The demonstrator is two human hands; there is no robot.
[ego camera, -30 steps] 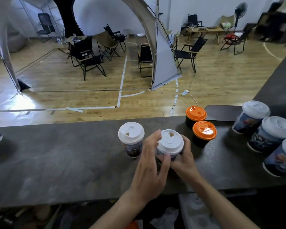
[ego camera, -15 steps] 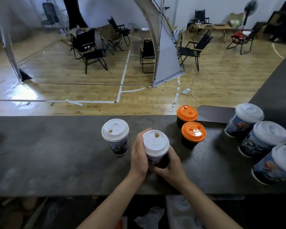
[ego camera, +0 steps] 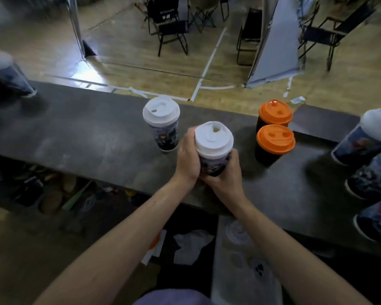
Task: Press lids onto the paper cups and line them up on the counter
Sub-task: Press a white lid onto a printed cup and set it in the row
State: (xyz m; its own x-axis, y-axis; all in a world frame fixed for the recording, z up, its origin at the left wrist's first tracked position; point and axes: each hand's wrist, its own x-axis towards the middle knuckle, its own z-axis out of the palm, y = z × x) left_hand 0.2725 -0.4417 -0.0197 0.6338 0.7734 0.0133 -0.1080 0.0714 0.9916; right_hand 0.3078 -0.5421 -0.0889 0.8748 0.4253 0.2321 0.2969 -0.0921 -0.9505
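Since a second ago our left hand (ego camera: 188,157) has slid off the white lid (ego camera: 213,137) and down the side. Now both hands wrap the printed cup (ego camera: 215,165): left curled round its left side, right hand (ego camera: 226,173) gripping low on the right. It's near the counter's (ego camera: 86,137) front edge, base hidden, just right of another white-lidded cup (ego camera: 163,128). The orange-lidded cups (ego camera: 274,139) are further right.

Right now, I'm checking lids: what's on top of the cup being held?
A white lid sits on the cup. The left hand and right hand grip its sides, covering much of the wall. The lid hides its inside.
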